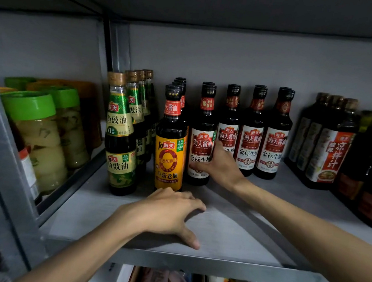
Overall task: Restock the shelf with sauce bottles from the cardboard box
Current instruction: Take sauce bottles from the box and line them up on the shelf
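Grey metal shelf (239,230) lies under both hands. Bottle rows (274,143) stand upright beyond the fingers. Left hand (171,212) rests relaxed, palm down, holding nothing, just in front of the orange-label bottle (169,160). Right hand (221,167) grasps the white-label bottle (203,129) low down, thumb across its label; the bottle is upright on the shelf.

The orange-label bottle (169,160) read 海天 and 草菇老抽. Left of it, the green-label bottle (122,132) read 海天, 鱼豉油 and "0". Just right of it, the white-label bottles (249,146) read 海天酱油 and 金标生抽. Far right of it, a dark bottle (330,157) read 凉拌汁.
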The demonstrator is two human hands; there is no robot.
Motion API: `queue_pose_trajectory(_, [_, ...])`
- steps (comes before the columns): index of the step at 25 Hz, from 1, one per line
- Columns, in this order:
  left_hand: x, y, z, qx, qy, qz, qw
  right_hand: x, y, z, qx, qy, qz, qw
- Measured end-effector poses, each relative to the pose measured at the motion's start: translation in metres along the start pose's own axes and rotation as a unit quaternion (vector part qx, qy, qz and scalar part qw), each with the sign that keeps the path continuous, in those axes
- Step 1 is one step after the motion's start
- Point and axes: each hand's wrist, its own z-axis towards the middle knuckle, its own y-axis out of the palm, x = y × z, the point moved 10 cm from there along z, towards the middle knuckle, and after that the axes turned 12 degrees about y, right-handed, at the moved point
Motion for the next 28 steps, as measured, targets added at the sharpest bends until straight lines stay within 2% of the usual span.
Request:
queue_pose_trajectory(10, [0.001, -0.001, -0.004, 0.008, -0.014, -0.012, 1.000, 0.000, 0.006, -0.007, -0.013, 0.022, 0.003, 1.000])
queue_pose_trajectory(19, [-0.004, -0.003, -0.009, 0.044, -0.032, -0.031, 0.998, 0.015, -0.027, -0.059, 0.002, 0.049, -0.077, 0.996])
queue_pose_trajectory(21, [0.005, -0.009, -0.009, 0.082, -0.042, -0.075, 0.993, 0.021, -0.049, -0.086, 0.018, 0.050, -0.073, 0.996])
queue_pose_trajectory(24, [0.038, -0.026, 0.004, 0.186, -0.036, -0.161, 0.969, 0.033, -0.090, -0.130, 0.033, 0.041, -0.040, 0.998])
queue_pose_trajectory(28, [0.141, -0.046, 0.034, 0.290, 0.004, -0.132, 0.948, 0.088, -0.172, -0.202, 0.093, 0.056, -0.039, 0.993])
